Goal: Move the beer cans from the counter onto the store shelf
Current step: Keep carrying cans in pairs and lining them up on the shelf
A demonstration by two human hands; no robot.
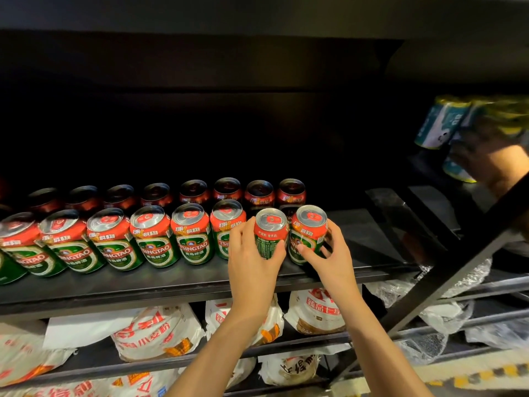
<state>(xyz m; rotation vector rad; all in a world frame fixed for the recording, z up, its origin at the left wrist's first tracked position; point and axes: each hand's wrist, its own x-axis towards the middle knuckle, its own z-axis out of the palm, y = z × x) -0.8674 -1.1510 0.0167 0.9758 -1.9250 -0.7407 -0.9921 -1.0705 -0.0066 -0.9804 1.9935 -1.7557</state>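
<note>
Both bare forearms rise from the bottom centre of the frame, converging toward mid-frame. Left hand [252,259]: fingers curled forward, thumb up on the left side, gripping a can [269,233]. Right hand [333,257]: thumb and fingers spread and curled, gripping a second can [307,233] just right of centre. Hands near each other, not touching.

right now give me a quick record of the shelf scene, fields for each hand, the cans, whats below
left hand: left hand grips a beer can standing on the shelf
right hand: right hand grips the end can
front row: red and green cans, upright, side by side
back row: more cans in shadow
below: printed bags on the lower shelf
</note>
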